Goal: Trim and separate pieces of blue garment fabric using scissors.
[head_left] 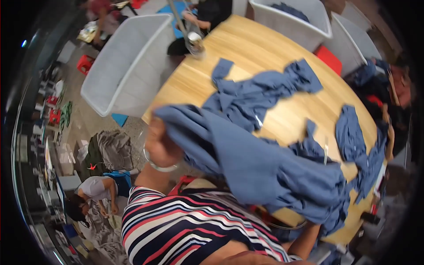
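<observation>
A slate-blue garment [260, 163] is stretched in front of my body, over the near edge of the table. My left hand [162, 143], with a bangle at its wrist, is closed on the garment's left end and raises it. At the lower right my right forearm [308, 240] reaches up to the garment's other end; cloth hides the right hand and its fingers. Just beyond, another blue garment [265, 88] lies crumpled on the wooden table [260, 39]. More blue clothing [351, 137] spreads along the table's right side.
Grey plastic bins stand past the table: one tub [145, 57] at left, another bin [300, 20] at the far right holding blue cloth. A clear cup [195, 42] sits at the table's far left edge. People work around, one person [99, 190] beside cloth piles at lower left.
</observation>
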Demonstrator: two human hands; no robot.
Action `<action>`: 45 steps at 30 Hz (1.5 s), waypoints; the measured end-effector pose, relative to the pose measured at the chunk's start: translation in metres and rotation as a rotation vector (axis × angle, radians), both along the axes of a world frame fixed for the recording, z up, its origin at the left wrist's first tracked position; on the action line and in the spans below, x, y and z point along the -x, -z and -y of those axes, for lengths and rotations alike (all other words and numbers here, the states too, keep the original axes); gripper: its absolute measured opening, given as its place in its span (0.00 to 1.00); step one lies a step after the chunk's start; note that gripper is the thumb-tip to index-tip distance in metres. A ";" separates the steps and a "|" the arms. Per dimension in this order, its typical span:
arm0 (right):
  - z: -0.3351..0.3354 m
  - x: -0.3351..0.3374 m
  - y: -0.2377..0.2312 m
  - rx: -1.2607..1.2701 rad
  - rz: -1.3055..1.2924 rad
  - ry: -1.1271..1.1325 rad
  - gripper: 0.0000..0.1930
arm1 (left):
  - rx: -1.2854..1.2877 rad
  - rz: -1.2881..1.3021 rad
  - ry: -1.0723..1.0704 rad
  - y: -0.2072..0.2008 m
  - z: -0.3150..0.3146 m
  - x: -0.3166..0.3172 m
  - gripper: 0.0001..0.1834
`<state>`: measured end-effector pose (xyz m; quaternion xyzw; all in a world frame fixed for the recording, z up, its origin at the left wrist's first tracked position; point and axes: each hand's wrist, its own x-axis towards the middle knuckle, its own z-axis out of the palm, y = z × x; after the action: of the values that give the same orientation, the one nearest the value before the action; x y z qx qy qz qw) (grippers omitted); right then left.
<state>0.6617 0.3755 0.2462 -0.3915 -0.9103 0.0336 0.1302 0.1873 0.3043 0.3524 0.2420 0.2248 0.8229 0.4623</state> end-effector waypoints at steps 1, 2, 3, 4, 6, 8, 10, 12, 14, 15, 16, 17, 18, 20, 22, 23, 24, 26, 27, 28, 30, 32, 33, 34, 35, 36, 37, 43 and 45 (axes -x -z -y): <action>0.008 -0.016 -0.010 -0.007 0.072 -0.052 0.13 | 0.065 0.028 -0.103 0.000 0.005 0.012 0.19; 0.019 -0.029 -0.019 -0.012 0.144 -0.106 0.13 | 0.086 0.004 -0.171 0.001 0.009 0.022 0.21; 0.036 -0.029 -0.034 -0.014 0.221 -0.133 0.13 | 0.150 -0.025 -0.220 0.013 0.010 0.041 0.23; 0.032 0.012 -0.061 0.420 0.276 0.035 0.13 | 0.148 -0.045 -0.180 0.017 -0.001 0.047 0.21; 0.031 0.063 -0.082 0.674 0.348 0.222 0.17 | 0.247 -0.031 -0.287 0.054 -0.005 0.079 0.13; 0.035 0.080 -0.078 0.797 0.266 0.182 0.19 | 0.447 -0.098 -0.364 0.114 0.005 0.121 0.10; 0.031 0.085 -0.057 0.827 0.204 0.141 0.20 | 0.601 -0.144 -0.424 0.210 0.045 0.189 0.10; 0.020 0.090 -0.044 0.695 0.102 0.138 0.18 | 1.157 -0.301 -0.351 0.274 0.043 0.216 0.14; 0.005 0.096 -0.041 0.657 0.136 0.270 0.17 | 1.027 -1.211 -0.565 0.254 -0.007 0.139 0.22; -0.002 0.102 -0.042 0.596 0.153 0.361 0.16 | 0.924 -1.338 -0.514 0.237 -0.026 0.126 0.25; -0.010 0.109 -0.040 0.580 0.152 0.457 0.13 | 0.829 -1.466 -0.447 0.227 -0.053 0.117 0.29; -0.015 0.115 -0.036 0.588 0.153 0.460 0.13 | 0.784 -1.529 -0.427 0.222 -0.077 0.104 0.30; -0.021 0.118 -0.030 0.539 0.155 0.513 0.15 | 0.733 -1.587 -0.407 0.223 -0.104 0.090 0.32; -0.032 0.128 -0.016 0.498 0.110 0.566 0.18 | 0.595 -1.698 -0.454 0.243 -0.150 0.072 0.34; -0.040 0.145 -0.014 0.564 0.065 0.587 0.18 | 0.681 -1.829 -0.510 0.255 -0.187 0.054 0.34; -0.045 0.153 -0.014 0.628 0.014 0.604 0.18 | 0.767 -1.962 -0.574 0.261 -0.205 0.052 0.34; -0.051 0.159 -0.013 0.622 0.006 0.607 0.17 | 0.760 -1.958 -0.568 0.276 -0.223 0.064 0.34; -0.060 0.161 -0.007 0.614 -0.045 0.635 0.16 | 0.859 -1.900 -0.119 0.306 -0.252 0.094 0.29; -0.065 0.162 -0.003 0.606 -0.101 0.657 0.16 | 0.845 -1.900 -0.108 0.314 -0.259 0.103 0.29; -0.071 0.158 0.001 0.603 -0.098 0.680 0.16 | 0.813 -1.486 0.176 0.312 -0.264 0.103 0.25; -0.083 0.149 0.006 0.616 -0.230 0.766 0.13 | 0.578 -0.944 0.560 0.277 -0.261 0.072 0.17; -0.093 0.149 0.007 0.623 -0.291 0.817 0.12 | 0.449 -0.748 1.013 0.209 -0.250 0.032 0.13; -0.098 0.151 0.007 0.630 -0.347 0.840 0.11 | 0.487 -0.655 1.341 0.193 -0.252 0.025 0.13; -0.105 0.153 0.009 0.621 -0.354 0.843 0.11 | 0.478 -0.663 1.343 0.196 -0.265 0.024 0.13; -0.111 0.155 0.010 0.615 -0.405 0.840 0.10 | 0.503 -0.709 1.335 0.200 -0.282 0.022 0.14; -0.117 0.156 0.011 0.607 -0.455 0.838 0.09 | 0.525 -0.754 1.328 0.208 -0.301 0.019 0.15; -0.121 0.157 0.013 0.606 -0.501 0.826 0.08 | 0.468 -0.817 1.001 0.238 -0.318 0.019 0.22; -0.114 0.153 0.036 0.649 -0.580 0.879 0.08 | 0.617 -1.321 0.271 0.346 -0.396 -0.005 0.41; -0.100 0.146 0.039 0.713 -0.621 0.964 0.10 | 0.514 -1.043 0.425 0.327 -0.372 -0.071 0.36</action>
<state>0.5156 0.4755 0.2069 -0.7451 -0.4875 0.3811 0.2491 0.2580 0.6765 0.0254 0.5327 0.5591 0.4058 0.4888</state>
